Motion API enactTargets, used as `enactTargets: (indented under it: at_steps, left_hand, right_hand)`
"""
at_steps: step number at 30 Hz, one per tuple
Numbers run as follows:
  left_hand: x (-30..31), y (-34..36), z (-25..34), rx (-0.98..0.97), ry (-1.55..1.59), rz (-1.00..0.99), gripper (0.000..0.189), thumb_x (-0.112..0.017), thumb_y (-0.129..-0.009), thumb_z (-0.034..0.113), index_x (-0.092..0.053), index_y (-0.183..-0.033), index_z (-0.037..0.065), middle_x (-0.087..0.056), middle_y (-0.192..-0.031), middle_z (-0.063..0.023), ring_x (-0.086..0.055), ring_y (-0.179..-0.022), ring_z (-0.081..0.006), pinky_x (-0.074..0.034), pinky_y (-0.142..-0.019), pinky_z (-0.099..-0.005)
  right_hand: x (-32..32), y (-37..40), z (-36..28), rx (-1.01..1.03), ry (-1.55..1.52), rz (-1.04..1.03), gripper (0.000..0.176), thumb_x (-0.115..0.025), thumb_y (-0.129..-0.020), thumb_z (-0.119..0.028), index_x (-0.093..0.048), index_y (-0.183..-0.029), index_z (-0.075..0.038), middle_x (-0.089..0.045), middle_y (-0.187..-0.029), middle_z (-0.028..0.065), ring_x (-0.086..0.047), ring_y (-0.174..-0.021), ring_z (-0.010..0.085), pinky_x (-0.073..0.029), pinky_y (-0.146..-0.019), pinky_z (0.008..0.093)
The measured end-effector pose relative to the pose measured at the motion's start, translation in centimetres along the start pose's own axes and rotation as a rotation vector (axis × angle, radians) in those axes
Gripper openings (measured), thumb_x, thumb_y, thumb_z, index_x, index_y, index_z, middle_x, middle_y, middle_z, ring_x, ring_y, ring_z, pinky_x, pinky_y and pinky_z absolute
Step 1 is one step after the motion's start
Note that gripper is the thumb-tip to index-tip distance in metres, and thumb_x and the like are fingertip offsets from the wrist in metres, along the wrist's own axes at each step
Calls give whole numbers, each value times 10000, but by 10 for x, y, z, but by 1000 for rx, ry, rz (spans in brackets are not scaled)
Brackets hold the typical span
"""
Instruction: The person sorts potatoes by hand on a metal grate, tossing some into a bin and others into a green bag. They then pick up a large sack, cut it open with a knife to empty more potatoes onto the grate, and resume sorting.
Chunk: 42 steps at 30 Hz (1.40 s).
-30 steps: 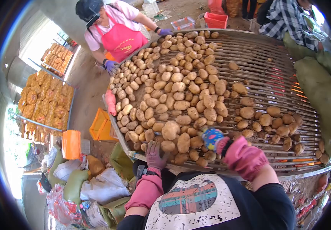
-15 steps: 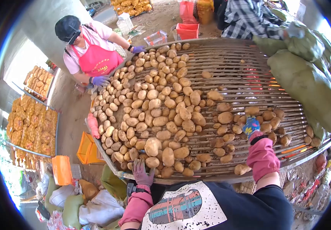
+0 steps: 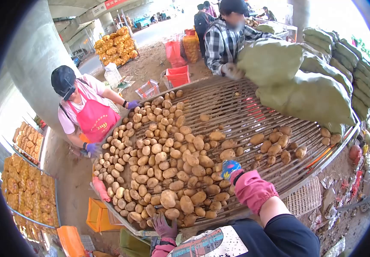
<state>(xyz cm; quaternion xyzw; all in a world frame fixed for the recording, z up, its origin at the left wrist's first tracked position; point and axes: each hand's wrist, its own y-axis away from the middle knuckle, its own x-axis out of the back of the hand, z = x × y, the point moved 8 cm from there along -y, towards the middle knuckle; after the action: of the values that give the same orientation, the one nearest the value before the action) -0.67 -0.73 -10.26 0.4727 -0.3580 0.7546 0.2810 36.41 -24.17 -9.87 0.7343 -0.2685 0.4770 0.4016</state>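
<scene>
Item, the potatoes (image 3: 156,148): a large heap is covering the left part of a slatted table (image 3: 236,111), and a smaller loose group (image 3: 274,149) is lying on the slats to the right, apart from the heap. Item, the right hand (image 3: 230,169), in a blue patterned glove with a pink sleeve: it is reaching over the table at the heap's right edge, with potatoes lying just beside it on the left — whether the fingers are grasping one, the view is not showing clearly enough to tell. Item, the left hand (image 3: 164,226), in a mauve glove: it is resting at the near edge with fingers spread, holding nothing visible, and the heap's nearest potatoes are lying just beyond the fingertips. Item, one large potato (image 3: 168,199): it is sitting near the left hand, beyond its fingers. Item, a person in a pink apron (image 3: 97,122): standing at the left end, with one purple glove (image 3: 132,104) at the table's far-left rim. Item, a person in a checked shirt (image 3: 219,47): standing at the far side — beside bulky green sacks (image 3: 309,98) that are lying along the right end.
</scene>
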Motion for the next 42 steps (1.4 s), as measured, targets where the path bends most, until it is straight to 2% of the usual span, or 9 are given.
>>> enactTargets:
  at_steps: [10, 17, 24, 27, 29, 33, 36, 37, 42]
  left_hand:
    - [-1, 1, -1, -18, 12, -26, 733, -701, -773, 467, -497, -1303, 3, -502, -1328, -154, -358, -1347, -387, -206, -1148, -555]
    - [-1, 4, 9, -69, -23, -1, 678, -693, -790, 367, -485, -1312, -11, -499, -1322, -195, -369, -1337, -395, -232, -1145, -540]
    - [-5, -3, 23, 82, -113, -26, 584, -624, -865, 348, -495, -1295, -26, -491, -1330, -240, -358, -1334, -414, -243, -1129, -532]
    - [-22, 3, 17, 230, -155, 25, 557, -564, -909, 364, -494, -1305, -21, -490, -1335, -250, -351, -1338, -415, -229, -1133, -535]
    - [-30, 8, 20, 391, -151, 11, 603, -501, -945, 428, -465, -1344, -23, -487, -1344, -261, -382, -1307, -428, -268, -1115, -518]
    - [-36, 16, 32, 567, -94, 27, 706, -469, -958, 504, -388, -1405, -35, -486, -1358, -260, -427, -1269, -424, -320, -1085, -485]
    - [-33, 16, 41, 628, -82, 24, 732, -460, -958, 524, -368, -1418, -38, -479, -1371, -260, -433, -1271, -413, -319, -1086, -479]
    - [-33, 15, 41, 653, -86, 27, 741, -460, -956, 532, -365, -1420, -38, -475, -1377, -260, -435, -1270, -410, -319, -1087, -477]
    - [-32, 15, 45, 623, -88, 51, 771, -470, -944, 547, -351, -1430, -40, -465, -1386, -268, -433, -1276, -408, -310, -1094, -470]
  right_hand:
    - [29, 68, 91, 146, -402, 405, 443, -672, -840, -401, -643, -1073, -25, -671, -965, 237, -643, -910, 408, -511, -758, 463]
    - [52, 142, 259, -162, -543, 590, 335, -666, -835, -162, -619, -1120, 6, -683, -956, 217, -660, -921, 379, -528, -787, 408]
    - [47, 182, 463, -687, -77, 824, 571, -688, -825, -389, -577, -1249, -22, -666, -1085, 223, -662, -949, 359, -525, -820, 427]
    - [16, 153, 522, -845, -537, 667, 548, -654, -846, -381, -552, -1312, -111, -680, -1035, 154, -646, -985, 311, -515, -863, 415]
    - [-17, 84, 538, -641, -86, 511, 430, -554, -898, -306, -583, -1257, -70, -680, -1104, 159, -668, -963, 297, -523, -815, 412]
    - [-33, 13, 387, -265, 293, 149, 319, -454, -941, -244, -640, -1156, -98, -679, -1133, 153, -684, -936, 294, -513, -841, 436]
    - [-24, 20, 270, -208, -181, 647, 439, -441, -961, -420, -610, -1195, -88, -672, -1093, 206, -629, -1000, 411, -447, -974, 475]
    - [-17, 28, 224, -211, -443, 133, 463, -506, -939, -455, -627, -1183, -80, -681, -1064, 202, -623, -1002, 409, -448, -976, 464]
    - [61, 71, 172, 249, -790, 320, 349, -593, -911, -311, -671, -1083, -18, -692, -984, 214, -658, -886, 368, -527, -785, 413]
